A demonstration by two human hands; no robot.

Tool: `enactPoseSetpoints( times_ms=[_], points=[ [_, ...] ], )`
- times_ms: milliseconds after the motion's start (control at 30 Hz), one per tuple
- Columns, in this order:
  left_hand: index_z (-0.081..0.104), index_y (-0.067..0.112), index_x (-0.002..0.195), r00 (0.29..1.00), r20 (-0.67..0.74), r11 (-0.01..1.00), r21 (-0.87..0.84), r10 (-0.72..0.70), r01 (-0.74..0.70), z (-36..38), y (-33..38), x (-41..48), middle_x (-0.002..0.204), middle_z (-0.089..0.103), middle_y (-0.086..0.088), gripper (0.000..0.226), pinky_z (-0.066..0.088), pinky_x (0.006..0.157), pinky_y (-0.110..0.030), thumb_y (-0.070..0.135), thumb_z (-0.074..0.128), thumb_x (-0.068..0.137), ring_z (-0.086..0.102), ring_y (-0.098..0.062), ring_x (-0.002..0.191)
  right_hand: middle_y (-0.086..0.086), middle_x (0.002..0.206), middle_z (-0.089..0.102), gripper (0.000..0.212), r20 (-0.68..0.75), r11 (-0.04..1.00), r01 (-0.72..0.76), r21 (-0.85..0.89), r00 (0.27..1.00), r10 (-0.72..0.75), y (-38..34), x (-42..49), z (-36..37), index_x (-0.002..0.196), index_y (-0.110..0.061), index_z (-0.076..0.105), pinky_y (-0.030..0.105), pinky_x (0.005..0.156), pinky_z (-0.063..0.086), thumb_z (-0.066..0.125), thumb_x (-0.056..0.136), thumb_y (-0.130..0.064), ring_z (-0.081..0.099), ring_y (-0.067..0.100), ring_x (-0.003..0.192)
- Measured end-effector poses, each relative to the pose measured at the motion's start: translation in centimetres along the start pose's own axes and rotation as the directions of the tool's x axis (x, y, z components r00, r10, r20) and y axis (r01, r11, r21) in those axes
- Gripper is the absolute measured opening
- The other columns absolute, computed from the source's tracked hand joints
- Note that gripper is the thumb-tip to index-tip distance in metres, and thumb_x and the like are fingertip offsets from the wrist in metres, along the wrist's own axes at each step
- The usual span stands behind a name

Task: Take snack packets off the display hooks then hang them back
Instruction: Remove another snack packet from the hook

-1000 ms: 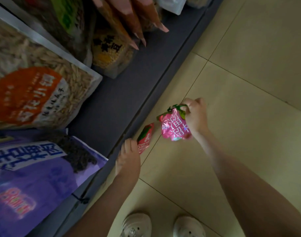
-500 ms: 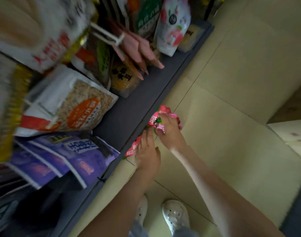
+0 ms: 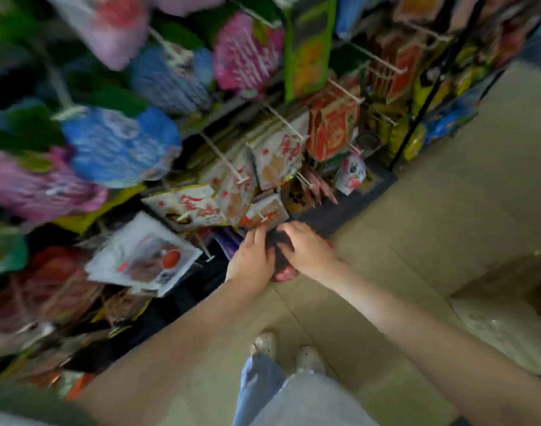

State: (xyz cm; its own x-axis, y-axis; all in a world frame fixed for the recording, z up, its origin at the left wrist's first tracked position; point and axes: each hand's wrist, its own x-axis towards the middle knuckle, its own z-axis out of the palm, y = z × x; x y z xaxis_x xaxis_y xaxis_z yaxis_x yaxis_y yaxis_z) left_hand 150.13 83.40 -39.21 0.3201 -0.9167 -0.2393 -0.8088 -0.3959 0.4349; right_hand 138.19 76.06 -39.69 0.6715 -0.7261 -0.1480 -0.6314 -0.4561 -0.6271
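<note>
My left hand [image 3: 250, 256] and my right hand [image 3: 309, 253] meet low in front of the display rack, just below a small orange-and-white packet [image 3: 267, 210] on a hook. Between and under them they hold red-pink snack packets [image 3: 286, 275]. Only a red corner shows below the hands, and another sliver shows right of the right hand. The picture is blurred, so the exact grip of each finger is unclear. White display hooks [image 3: 226, 162] stick out above the hands, loaded with white-and-red packets [image 3: 276, 158].
Blue, pink and purple bags [image 3: 118, 146] hang at the upper left, and red boxes [image 3: 333, 124] at the upper right. A dark base shelf [image 3: 349, 207] runs along the tiled floor [image 3: 432, 216]. My white shoes [image 3: 264, 344] stand below the hands.
The view has swung up from the base shelf to the hooks. Both hands have risen together toward the rack, closing over the red-pink packets that were held apart a second ago.
</note>
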Motion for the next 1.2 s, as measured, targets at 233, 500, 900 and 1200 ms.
enactPoseSetpoints(
  times_ms=[233,500,900,1200],
  points=[
    [0.035,0.014,0.139,0.936,-0.299,0.983,-0.072,-0.184,0.171,-13.1,-8.0,-11.1,0.137,0.044,-0.007,0.043,0.042,0.091,-0.034,0.024,0.040,0.098,0.049,-0.026,0.120,0.006,0.122,0.054,0.034,0.051,0.905,0.420,-0.064,0.907,-0.417,-19.2,-0.5,2.0,0.125,-0.012,0.052,0.033,0.093,0.039,0.050,0.092,-0.016,0.049,0.024,0.116],
    [0.032,0.017,0.142,0.773,-0.499,0.920,-0.225,-0.392,0.321,-21.0,-22.2,-28.5,0.140,0.041,-0.001,0.046,0.043,0.092,-0.028,0.024,0.040,0.097,0.050,-0.018,0.120,-0.001,0.130,0.048,0.035,0.145,0.796,0.596,0.107,0.782,-0.606,-39.7,-6.2,13.3,0.132,-0.017,0.044,0.026,0.095,0.040,0.043,0.097,-0.016,0.047,0.016,0.120],
    [0.029,0.011,0.144,0.599,-0.612,0.836,-0.210,-0.517,0.507,-29.9,-43.7,-48.3,0.144,0.039,-0.006,0.054,0.040,0.096,-0.030,0.024,0.046,0.095,0.046,-0.023,0.126,0.007,0.140,0.037,0.052,0.107,0.715,0.672,0.193,0.709,-0.697,-64.7,-10.2,30.5,0.140,-0.009,0.032,0.029,0.110,0.026,0.052,0.092,-0.012,0.030,0.020,0.133],
    [0.024,0.014,0.146,0.601,-0.634,0.855,-0.202,-0.486,0.478,-33.8,-53.3,-47.4,0.147,0.032,-0.002,0.058,0.041,0.096,-0.032,0.025,0.046,0.094,0.041,-0.023,0.129,0.006,0.154,0.013,0.065,0.077,0.763,0.641,0.081,0.760,-0.646,-69.5,-4.0,35.2,0.147,-0.012,0.015,0.031,0.117,0.010,0.051,0.093,-0.015,0.009,0.020,0.142]
  ],
)
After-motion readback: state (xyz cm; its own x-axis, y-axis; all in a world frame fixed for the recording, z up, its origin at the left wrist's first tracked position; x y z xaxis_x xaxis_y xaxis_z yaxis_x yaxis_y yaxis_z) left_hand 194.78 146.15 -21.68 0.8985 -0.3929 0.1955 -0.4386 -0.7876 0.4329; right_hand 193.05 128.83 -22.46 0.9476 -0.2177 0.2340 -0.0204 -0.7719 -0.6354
